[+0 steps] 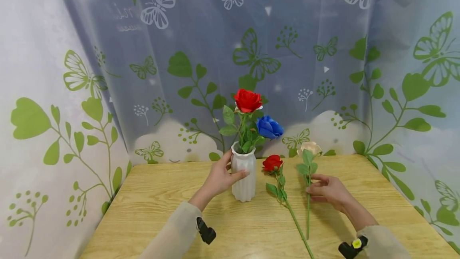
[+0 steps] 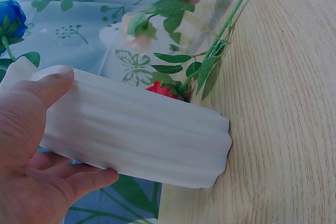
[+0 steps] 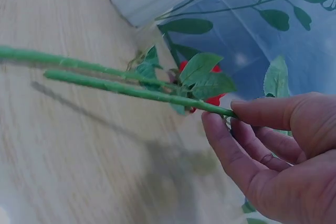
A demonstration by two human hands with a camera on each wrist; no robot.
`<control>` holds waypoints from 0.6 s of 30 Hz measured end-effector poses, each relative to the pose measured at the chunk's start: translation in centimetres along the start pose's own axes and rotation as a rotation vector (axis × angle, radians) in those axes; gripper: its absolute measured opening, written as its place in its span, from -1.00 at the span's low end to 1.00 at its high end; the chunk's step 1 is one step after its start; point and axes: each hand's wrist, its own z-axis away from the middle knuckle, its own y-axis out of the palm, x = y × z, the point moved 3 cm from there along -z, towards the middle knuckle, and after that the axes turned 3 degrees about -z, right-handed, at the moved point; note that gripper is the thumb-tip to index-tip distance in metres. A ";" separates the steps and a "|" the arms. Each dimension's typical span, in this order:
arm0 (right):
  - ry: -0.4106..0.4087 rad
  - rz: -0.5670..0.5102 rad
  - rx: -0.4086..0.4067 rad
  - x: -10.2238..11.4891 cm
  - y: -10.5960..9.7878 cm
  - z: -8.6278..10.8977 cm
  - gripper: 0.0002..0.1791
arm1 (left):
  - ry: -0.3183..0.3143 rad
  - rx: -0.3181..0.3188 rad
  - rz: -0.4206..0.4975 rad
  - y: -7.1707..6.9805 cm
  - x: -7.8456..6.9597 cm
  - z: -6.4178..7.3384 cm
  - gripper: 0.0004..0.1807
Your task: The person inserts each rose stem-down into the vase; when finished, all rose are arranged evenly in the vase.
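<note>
A white ribbed vase point(image 1: 243, 179) stands upright on the table, holding a red rose point(image 1: 248, 100) and a blue rose point(image 1: 269, 127). My left hand point(image 1: 220, 176) grips the vase from its left side, thumb across the front, as the left wrist view also shows. To the right, my right hand point(image 1: 330, 190) pinches the green stem of a cream rose point(image 1: 310, 148) between thumb and fingers. In the right wrist view that stem point(image 3: 131, 92) is raised off the table, casting a shadow. Between the hands lies another red rose point(image 1: 272, 163), its long stem pointing toward me.
The wooden table point(image 1: 151, 207) has a printed curtain point(image 1: 201, 43) behind it and at both sides, with leaves and butterflies on it. A small black camera sits on each wrist, at the left cuff point(image 1: 206, 231) and the right cuff point(image 1: 352, 247).
</note>
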 end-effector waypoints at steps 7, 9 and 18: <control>-0.035 -0.036 0.020 2.2 0.3 0.3 -0.17 | 0.001 -0.001 0.000 0.0 -0.1 0.0 -0.09; -0.049 -0.037 0.026 2.8 0.4 0.4 -0.19 | 0.002 -0.002 0.004 0.0 -0.1 0.0 -0.10; -0.092 -0.095 0.005 5.4 1.5 1.0 -0.13 | -0.009 0.005 0.001 0.0 -0.1 0.0 -0.10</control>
